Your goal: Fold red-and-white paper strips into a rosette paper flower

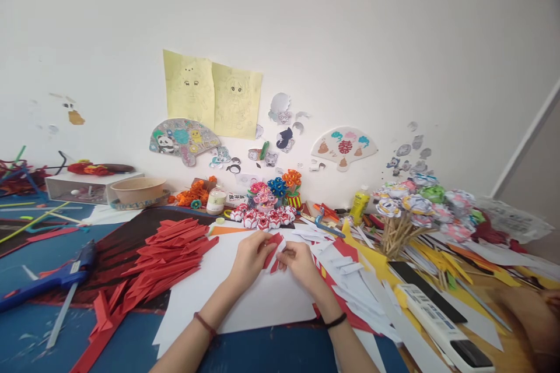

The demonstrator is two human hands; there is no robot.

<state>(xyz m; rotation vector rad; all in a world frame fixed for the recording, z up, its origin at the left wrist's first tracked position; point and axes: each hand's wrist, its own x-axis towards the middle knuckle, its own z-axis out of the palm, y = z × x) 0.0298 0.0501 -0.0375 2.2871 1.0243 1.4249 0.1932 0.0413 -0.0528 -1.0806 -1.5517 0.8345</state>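
Note:
Both my hands meet over white paper sheets (262,303) in front of me. My left hand (251,256) pinches a small folded red and white paper piece (274,250) between thumb and fingers. On its other side, my right hand (300,262) closes on the same piece, fingertips near its lower edge. To the left lies a pile of folded red paper strips (170,256). Folded white paper strips (345,274) are scattered to the right, partly over red sheets. Behind my hands stand red and white paper flowers (265,218).
A blue glue gun (72,271) with a glue stick lies at left. Behind it are a tan bowl (137,191) and a white box (87,186). On the right are a paper flower bouquet (406,210), a white remote (441,326), a black phone (426,291) and a yellow bottle (359,205).

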